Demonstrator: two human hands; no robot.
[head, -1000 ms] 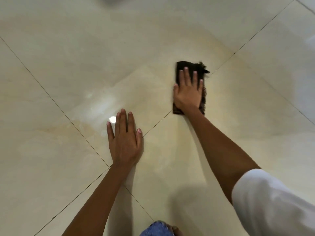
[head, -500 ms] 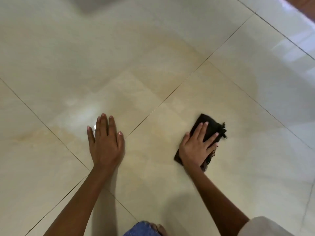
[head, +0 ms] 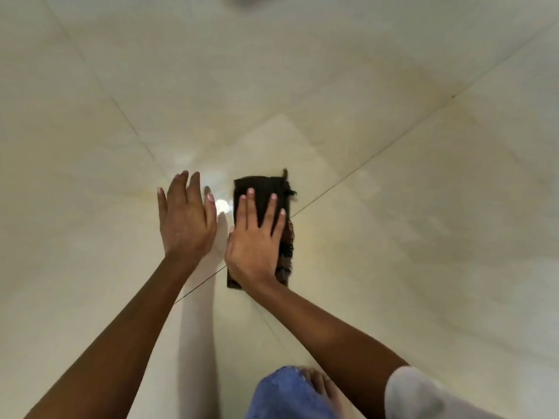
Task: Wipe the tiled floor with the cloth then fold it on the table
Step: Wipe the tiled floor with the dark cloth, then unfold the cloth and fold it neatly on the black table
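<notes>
A dark brown folded cloth [head: 266, 192] with a frayed edge lies flat on the glossy cream tiled floor [head: 393, 237], across a grout line. My right hand [head: 255, 240] presses down on it, palm flat and fingers spread, covering its near half. My left hand [head: 186, 219] sits just left of the cloth, fingers together and empty; it looks slightly raised, with its shadow on the tile below. No table is in view.
Thin dark grout lines cross the floor diagonally. A bright light reflection [head: 221, 204] shines between my hands. My knee in blue denim [head: 287, 391] and a bare foot [head: 320, 385] are at the bottom edge.
My right hand slid the cloth from the right back toward the middle, close beside my left hand. The left hand has come up off the tile slightly.
</notes>
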